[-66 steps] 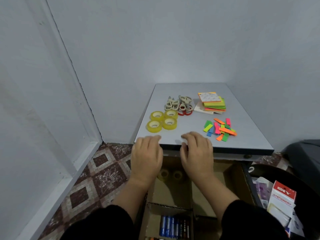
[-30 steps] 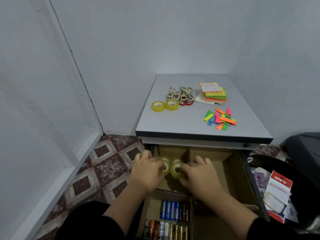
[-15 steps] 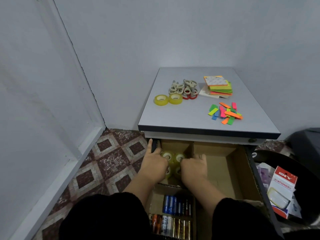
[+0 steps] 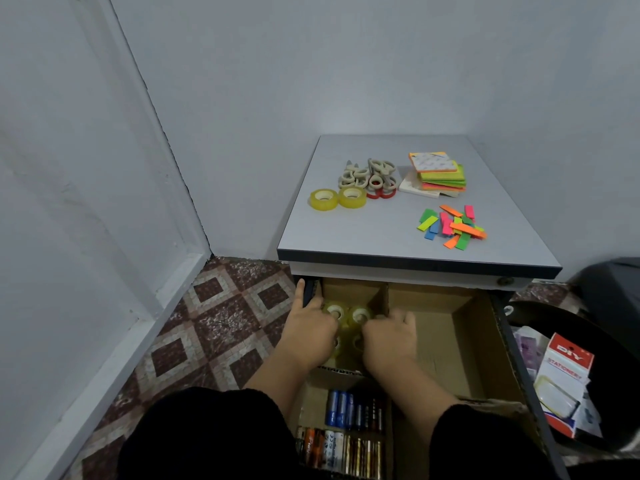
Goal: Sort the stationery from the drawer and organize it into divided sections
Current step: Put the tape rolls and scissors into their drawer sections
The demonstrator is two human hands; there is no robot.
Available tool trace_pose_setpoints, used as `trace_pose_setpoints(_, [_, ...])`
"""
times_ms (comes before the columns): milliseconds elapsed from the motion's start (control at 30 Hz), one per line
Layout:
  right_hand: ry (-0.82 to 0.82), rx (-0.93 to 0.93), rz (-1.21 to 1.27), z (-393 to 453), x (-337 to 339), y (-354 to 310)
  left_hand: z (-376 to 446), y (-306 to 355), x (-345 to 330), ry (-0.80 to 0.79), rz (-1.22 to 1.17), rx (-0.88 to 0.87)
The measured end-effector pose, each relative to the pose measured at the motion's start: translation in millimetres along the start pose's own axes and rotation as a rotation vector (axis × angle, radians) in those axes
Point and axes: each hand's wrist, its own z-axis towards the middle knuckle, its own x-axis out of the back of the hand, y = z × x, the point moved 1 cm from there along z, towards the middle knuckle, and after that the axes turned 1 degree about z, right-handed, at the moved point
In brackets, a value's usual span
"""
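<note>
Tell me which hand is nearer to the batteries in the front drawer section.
Roughly equal, the right slightly nearer. Right hand sits just beyond the batteries, over the divider; left hand lies beyond and further left, both among the tape rolls.

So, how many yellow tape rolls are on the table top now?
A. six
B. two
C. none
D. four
B: two yellow tape rolls lie side by side on the table top, left of the red tape; the other yellow rolls are down in the drawer section under the hands.
</note>
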Motion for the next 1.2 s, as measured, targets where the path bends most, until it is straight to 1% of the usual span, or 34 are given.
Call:
trace_pose_setpoints(33, [0.096, 0.013, 0.038, -5.5, 1.3, 0.9, -2.3, -1.2, -1.1, 0.074, -0.047, -0.006])
trace_pose_setpoints(67, [0.225, 0.022, 0.083, -11.3, 3.1, 2.8, -4.6, -2.6, -2.0, 0.185, -0.098, -0.02])
trace_pose_setpoints(167, [0.657, 0.092, 0.273, -17.0, 10.6, 12.8, -12.6, -6.7, 6.8, 0.702, -0.267, -0.036])
trace_pose_setpoints(200, [0.747, 0.123, 0.333, -13.7, 16.2, 17.5, -12.1, -8.6, 14.7, 0.808, -0.311, -0.001])
trace_pose_setpoints(233, [0.799, 0.151, 0.389, -6.9, 25.6, 21.0, -8.3, -13.1, 24.2, 0.86, -0.348, 0.056])
trace_pose_setpoints(267, [0.812, 0.161, 0.446, 1.6, 38.0, 24.0, -2.3, -18.0, 36.6, 0.871, -0.384, 0.127])
trace_pose_setpoints(300, [0.783, 0.154, 0.495, 11.6, 51.0, 26.0, 6.7, -24.0, 47.4, 0.844, -0.431, 0.199])
trace_pose_setpoints(400, [0.61, 0.118, 0.566, 46.1, 84.9, 24.6, 40.1, -45.3, 76.3, 0.648, -0.533, 0.377])
trace_pose_setpoints(500, [0.417, 0.061, 0.519, 77.8, 103.8, 21.8, 70.5, -59.1, 85.4, 0.409, -0.441, 0.419])
trace_pose_setpoints(533, [0.367, 0.051, 0.481, 86.5, 107.5, 21.4, 76.7, -61.1, 85.5, 0.353, -0.408, 0.414])
trace_pose_setpoints(600, [0.287, 0.038, 0.417, 101.3, 111.3, 21.5, 84.0, -64.2, 83.0, 0.295, -0.368, 0.416])
trace_pose_setpoints(700, [0.221, 0.02, 0.346, 111.6, 114.6, 20.8, 86.9, -67.3, 80.5, 0.28, -0.342, 0.415])
trace_pose_setpoints(767, [0.222, 0.021, 0.325, 111.4, 115.0, 19.0, 85.2, -68.5, 80.4, 0.286, -0.355, 0.404])
trace_pose_setpoints(1000, [0.341, 0.074, 0.38, 92.2, 106.1, 23.0, 70.9, -65.6, 79.5, 0.375, -0.464, 0.336])
trace_pose_setpoints(1200, [0.407, 0.099, 0.471, 68.6, 101.7, 24.1, 48.8, -60.6, 77.3, 0.454, -0.597, 0.225])
